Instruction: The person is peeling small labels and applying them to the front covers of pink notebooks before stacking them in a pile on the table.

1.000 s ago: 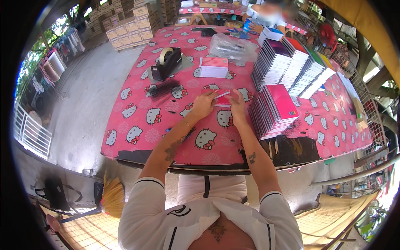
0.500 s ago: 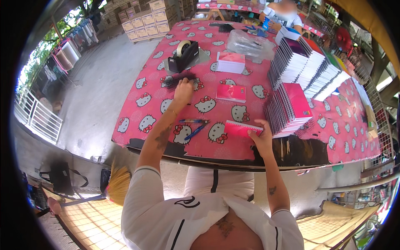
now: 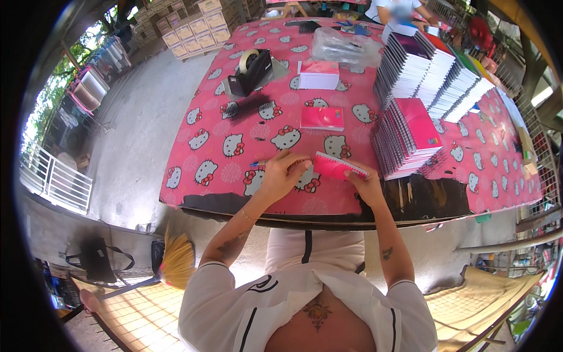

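Observation:
I hold a small pink spiral notebook (image 3: 337, 166) tilted above the near edge of the table (image 3: 223, 202). My right hand (image 3: 365, 186) grips its right end from below. My left hand (image 3: 283, 171) pinches its left end, and a thin pen-like object (image 3: 258, 163) pokes out beside that hand. Another pink notebook (image 3: 322, 117) lies flat farther out, with a white pad (image 3: 318, 75) beyond it.
A pink cartoon-cat cloth covers the table. Tall stacks of spiral notebooks (image 3: 404, 138) stand to my right, with more stacks (image 3: 437, 73) behind. A black tape dispenser (image 3: 251, 71), a black comb binding (image 3: 249, 107) and a clear plastic bag (image 3: 343, 47) lie farther out. A person (image 3: 399, 12) stands across.
My left hand came back from the black comb binding on the far left to the notebook. The right hand kept hold of the pink notebook near the table edge.

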`<state>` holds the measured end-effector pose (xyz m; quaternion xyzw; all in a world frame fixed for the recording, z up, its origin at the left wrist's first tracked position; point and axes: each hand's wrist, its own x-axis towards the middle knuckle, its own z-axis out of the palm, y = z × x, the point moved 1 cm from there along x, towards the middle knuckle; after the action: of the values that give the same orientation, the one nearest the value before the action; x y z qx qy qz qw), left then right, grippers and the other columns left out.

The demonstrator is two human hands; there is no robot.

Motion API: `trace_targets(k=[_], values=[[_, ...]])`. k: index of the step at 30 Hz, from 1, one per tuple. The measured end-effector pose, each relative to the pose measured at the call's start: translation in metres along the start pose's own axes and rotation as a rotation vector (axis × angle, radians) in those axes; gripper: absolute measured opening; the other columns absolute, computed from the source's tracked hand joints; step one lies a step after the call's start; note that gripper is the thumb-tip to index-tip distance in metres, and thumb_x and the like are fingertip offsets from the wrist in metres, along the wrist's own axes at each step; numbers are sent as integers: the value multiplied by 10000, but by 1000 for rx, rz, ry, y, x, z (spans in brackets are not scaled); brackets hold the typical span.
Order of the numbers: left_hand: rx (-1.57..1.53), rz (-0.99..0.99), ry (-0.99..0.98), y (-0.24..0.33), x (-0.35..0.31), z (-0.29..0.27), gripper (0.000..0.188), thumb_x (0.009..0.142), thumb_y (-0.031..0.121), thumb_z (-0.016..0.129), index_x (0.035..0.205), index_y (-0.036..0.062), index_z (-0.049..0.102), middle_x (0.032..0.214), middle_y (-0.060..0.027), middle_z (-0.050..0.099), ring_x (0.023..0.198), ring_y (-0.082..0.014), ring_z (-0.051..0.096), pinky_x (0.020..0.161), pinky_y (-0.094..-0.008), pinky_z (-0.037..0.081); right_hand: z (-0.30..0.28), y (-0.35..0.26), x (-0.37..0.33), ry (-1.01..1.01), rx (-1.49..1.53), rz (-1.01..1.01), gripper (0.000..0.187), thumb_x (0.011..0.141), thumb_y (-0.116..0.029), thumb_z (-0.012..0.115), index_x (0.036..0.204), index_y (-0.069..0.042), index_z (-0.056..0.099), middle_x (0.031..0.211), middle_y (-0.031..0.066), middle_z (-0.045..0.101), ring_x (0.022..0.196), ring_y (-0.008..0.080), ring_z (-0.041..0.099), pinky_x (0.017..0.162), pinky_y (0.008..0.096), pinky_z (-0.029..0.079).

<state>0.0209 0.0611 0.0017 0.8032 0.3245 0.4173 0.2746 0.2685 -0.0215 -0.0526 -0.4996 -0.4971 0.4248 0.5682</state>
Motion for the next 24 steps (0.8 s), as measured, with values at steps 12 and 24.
trace_targets(k=[12,24], values=[[81,-56,-122,-19,23,1,189,925,197,728,991,21,723,742,-88,588,643,-187,599,563,-331,446,-3,-2,0,-64,-30,-70,293,953,-72,674,1231,20,675,1109,61,727,1034,105,618,942,276,484],[469,285,-409,6,33,8,453,899,328,694,1254,68,586,1283,-157,566,1173,-359,555,919,-505,463,11,-20,-20,28,-22,-50,284,957,-55,665,1230,18,678,1101,62,729,1010,101,630,917,265,491]])
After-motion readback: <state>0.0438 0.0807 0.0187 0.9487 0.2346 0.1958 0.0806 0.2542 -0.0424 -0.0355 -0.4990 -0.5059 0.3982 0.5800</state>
